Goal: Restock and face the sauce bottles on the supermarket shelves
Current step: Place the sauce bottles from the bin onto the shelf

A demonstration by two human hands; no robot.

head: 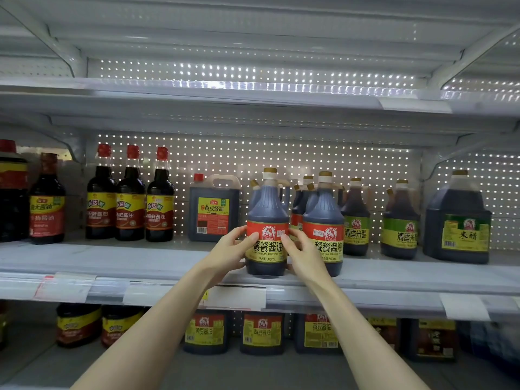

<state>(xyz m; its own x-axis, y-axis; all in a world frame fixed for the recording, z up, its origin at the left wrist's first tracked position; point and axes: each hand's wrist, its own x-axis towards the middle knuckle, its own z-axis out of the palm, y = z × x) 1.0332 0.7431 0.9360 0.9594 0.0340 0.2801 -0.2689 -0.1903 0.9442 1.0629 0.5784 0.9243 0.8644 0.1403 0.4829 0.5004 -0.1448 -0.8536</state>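
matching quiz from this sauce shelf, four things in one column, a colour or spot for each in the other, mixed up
Things
1. held bottle, between left hand and right hand
2. square jug
3. far-right jug
4. three tall bottles

Descriptions
a. moulded handle on top, one red cap
b. red caps, side by side on the left
c. red and yellow label, at the shelf front
d. gold cap, green and yellow label

Pairs: 1-c, 2-a, 3-d, 4-b
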